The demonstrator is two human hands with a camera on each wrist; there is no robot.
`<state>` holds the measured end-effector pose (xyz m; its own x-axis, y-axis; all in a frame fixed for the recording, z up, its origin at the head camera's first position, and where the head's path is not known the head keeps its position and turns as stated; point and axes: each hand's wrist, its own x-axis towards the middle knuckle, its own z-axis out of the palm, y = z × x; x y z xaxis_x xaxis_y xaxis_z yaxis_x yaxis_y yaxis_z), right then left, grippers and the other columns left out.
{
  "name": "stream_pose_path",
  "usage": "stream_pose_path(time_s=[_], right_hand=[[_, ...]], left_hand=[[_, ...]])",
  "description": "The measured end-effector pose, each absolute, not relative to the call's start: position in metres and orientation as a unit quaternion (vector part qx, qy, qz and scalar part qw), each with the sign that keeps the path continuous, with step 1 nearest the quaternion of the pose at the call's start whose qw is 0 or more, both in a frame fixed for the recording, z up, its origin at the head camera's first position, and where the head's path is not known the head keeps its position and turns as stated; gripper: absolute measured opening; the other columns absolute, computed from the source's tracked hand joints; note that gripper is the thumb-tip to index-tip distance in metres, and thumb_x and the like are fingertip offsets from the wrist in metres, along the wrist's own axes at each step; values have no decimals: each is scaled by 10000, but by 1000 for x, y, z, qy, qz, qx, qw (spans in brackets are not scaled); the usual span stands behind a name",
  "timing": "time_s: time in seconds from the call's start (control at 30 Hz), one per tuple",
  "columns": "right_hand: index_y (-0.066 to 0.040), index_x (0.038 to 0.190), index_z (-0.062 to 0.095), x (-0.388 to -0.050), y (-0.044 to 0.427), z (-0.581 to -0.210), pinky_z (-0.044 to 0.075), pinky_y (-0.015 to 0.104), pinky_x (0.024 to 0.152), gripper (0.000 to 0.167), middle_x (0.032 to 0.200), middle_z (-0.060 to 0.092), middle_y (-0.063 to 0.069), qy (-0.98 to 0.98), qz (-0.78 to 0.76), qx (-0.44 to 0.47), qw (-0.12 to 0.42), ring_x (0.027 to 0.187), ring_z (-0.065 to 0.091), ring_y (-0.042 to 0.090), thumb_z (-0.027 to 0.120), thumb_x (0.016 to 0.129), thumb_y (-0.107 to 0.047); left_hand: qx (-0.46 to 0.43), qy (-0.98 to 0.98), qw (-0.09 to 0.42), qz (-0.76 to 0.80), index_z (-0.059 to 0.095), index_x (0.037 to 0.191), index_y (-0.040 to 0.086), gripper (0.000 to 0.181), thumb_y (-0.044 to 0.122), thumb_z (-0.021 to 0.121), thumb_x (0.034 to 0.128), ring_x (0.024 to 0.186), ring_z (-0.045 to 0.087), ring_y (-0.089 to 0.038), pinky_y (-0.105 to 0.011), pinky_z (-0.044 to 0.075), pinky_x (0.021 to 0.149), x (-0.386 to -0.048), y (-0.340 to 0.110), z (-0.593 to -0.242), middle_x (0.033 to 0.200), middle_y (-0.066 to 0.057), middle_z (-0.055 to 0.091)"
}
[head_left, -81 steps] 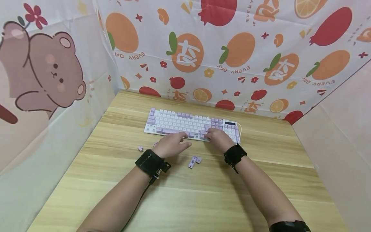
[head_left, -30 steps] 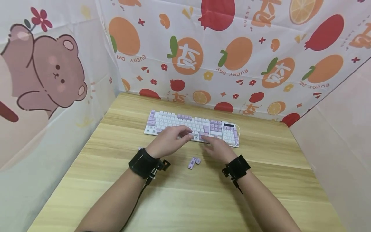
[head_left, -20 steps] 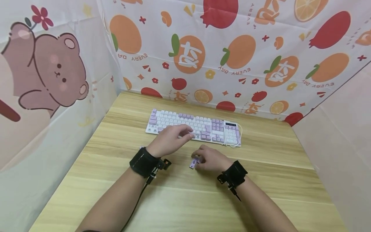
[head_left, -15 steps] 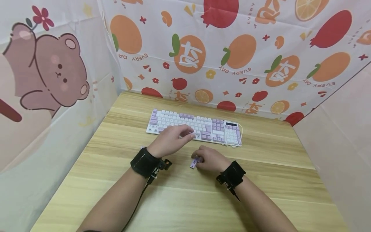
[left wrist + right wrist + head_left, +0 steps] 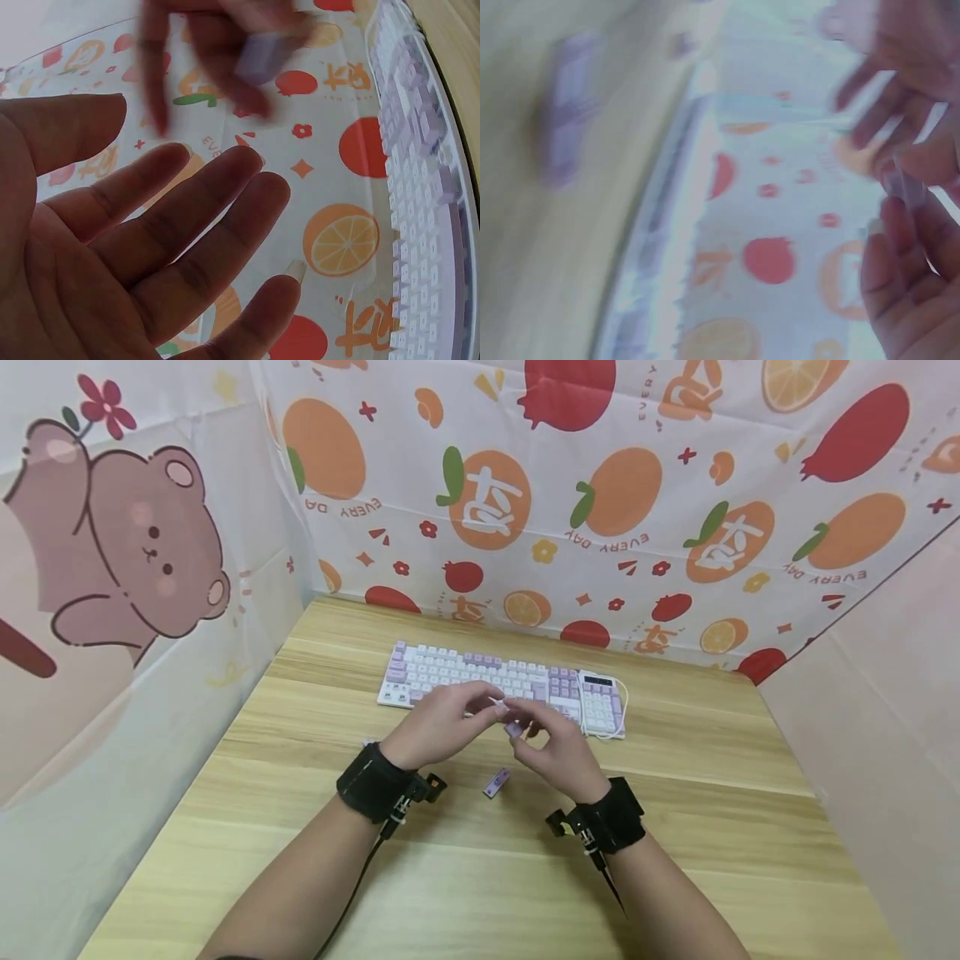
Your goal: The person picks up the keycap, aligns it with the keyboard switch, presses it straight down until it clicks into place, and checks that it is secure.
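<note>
Head view: from above, facing forward and down, widest framing. Left-wrist and right-wrist views: close range, rolled sideways, facing the fruit-printed white cloth backdrop (image 5: 558,510); both share this and the white-and-lilac rectangular plastic keyboard (image 5: 487,674).

Desk (image 5: 450,877) looks like wood, or at least wood grain, smooth with a soft sheen. Keyboard (image 5: 480,670) and loose keycaps (image 5: 497,782) look plastic, fairly matt. Backdrop (image 5: 412,468) seems like thin creased cloth, kinda satiny. Wrist straps (image 5: 372,781) are matt, fabric-looking.
</note>
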<state>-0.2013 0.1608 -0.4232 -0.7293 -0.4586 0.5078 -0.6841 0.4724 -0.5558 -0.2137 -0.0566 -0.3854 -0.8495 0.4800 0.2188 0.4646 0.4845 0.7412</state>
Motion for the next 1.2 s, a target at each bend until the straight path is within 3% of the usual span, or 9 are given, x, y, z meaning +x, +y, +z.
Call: stream_pose_path(time_s=[0.13, 0.37, 0.73, 1.0, 1.2], right_hand=[[-57, 1307, 588, -193, 157, -406, 536, 296, 765, 502, 1098, 716, 70, -815, 414, 350, 207, 899, 615, 157, 689, 830, 63], [-71, 1315, 579, -187, 153, -396, 516, 283, 771, 516, 1125, 703, 90, -795, 427, 363, 232, 925, 621, 162, 710, 830, 44], [-50, 1262, 626, -188, 154, -393, 532, 331, 797, 438, 1147, 699, 93, -789, 409, 378, 260, 1015, 637, 185, 719, 842, 35], [-20, 1124, 718, -191, 155, -397, 502, 273, 940, 328, 1060, 679, 90, -803, 356, 361, 314, 1024, 620, 219, 796, 808, -64], [-1, 1069, 745, -195, 153, -399, 502, 329, 893, 252, 990, 696, 85, -789, 305, 385, 369, 950, 623, 234, 778, 833, -87]], left_hand=[[281, 834, 32, 473, 640, 1242, 165, 304, 330, 577, 995, 1004, 671, -133, -395, 561, 858, -212, -59, -383, 1069, 22, 717], [297, 769, 73, 561, 647, 1238, 184, 285, 273, 633, 968, 994, 679, -105, -359, 560, 869, -209, -59, -378, 1070, 48, 716], [275, 761, 37, 587, 680, 1172, 177, 253, 238, 695, 927, 914, 706, -131, -338, 574, 816, -206, -51, -379, 963, 52, 733], [259, 755, 36, 601, 701, 1123, 145, 232, 259, 702, 921, 902, 718, -123, -346, 580, 823, -207, -51, -381, 960, 3, 748], [257, 764, 28, 591, 710, 1079, 146, 204, 277, 701, 922, 917, 726, -156, -350, 580, 817, -207, -49, -382, 937, 39, 750]])
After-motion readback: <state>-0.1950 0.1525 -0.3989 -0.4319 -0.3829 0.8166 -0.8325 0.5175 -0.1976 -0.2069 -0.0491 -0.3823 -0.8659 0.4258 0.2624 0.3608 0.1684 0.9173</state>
